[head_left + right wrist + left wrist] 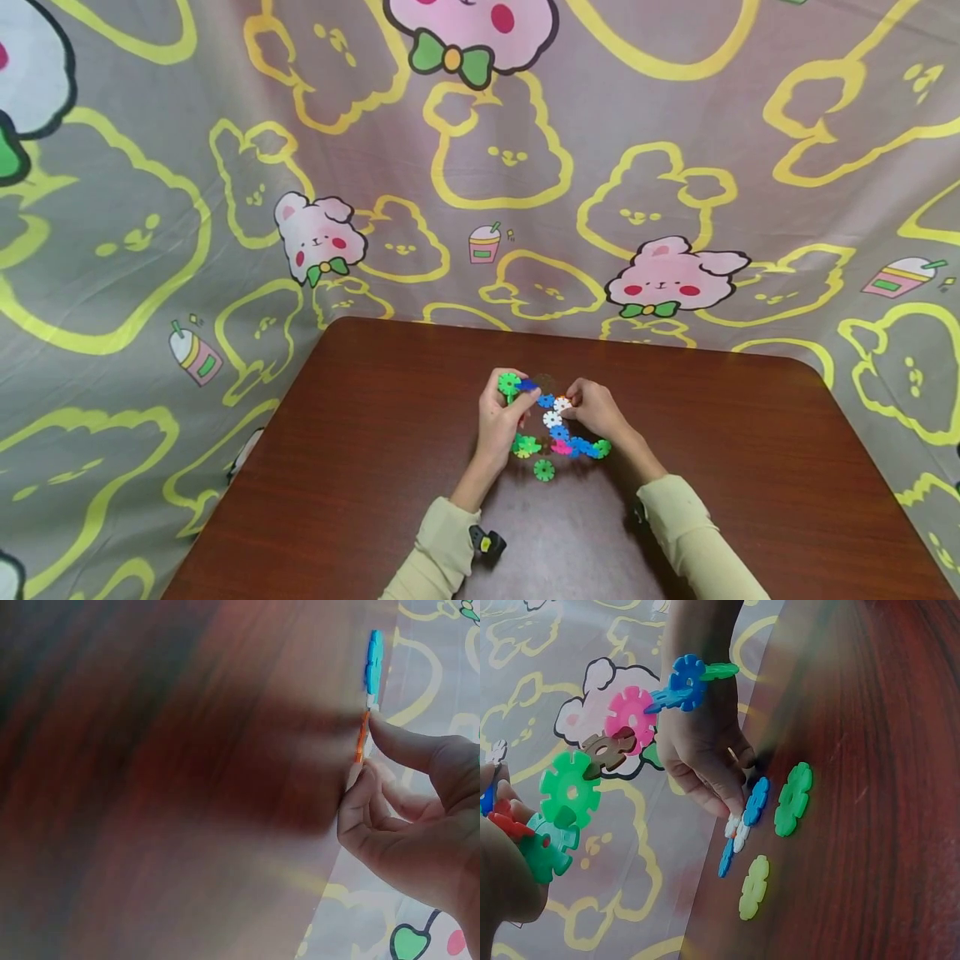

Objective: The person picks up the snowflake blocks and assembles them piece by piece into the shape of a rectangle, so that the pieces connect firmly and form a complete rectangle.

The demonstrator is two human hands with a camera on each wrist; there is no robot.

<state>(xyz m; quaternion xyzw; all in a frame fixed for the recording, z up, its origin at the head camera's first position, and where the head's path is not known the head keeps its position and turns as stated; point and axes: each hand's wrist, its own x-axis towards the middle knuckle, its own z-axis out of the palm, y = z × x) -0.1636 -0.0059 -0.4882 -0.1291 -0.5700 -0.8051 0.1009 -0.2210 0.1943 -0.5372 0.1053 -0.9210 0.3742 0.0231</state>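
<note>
One chain (626, 720) of linked discs is gripped by the left hand (498, 421) above the table (375, 433) while the right hand (600, 412) pinches a white disc (562, 404), apparently mid-assembly, so the next push calls for steady alignment.

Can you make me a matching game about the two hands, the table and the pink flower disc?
1. Left hand
2. Right hand
3. Table
4. Pink disc

A. Reddish brown
B. Pinching a white disc
C. Holding the chain of discs
D. Linked between a brown disc and a blue disc

Pairs: 1-C, 2-B, 3-A, 4-D
</note>
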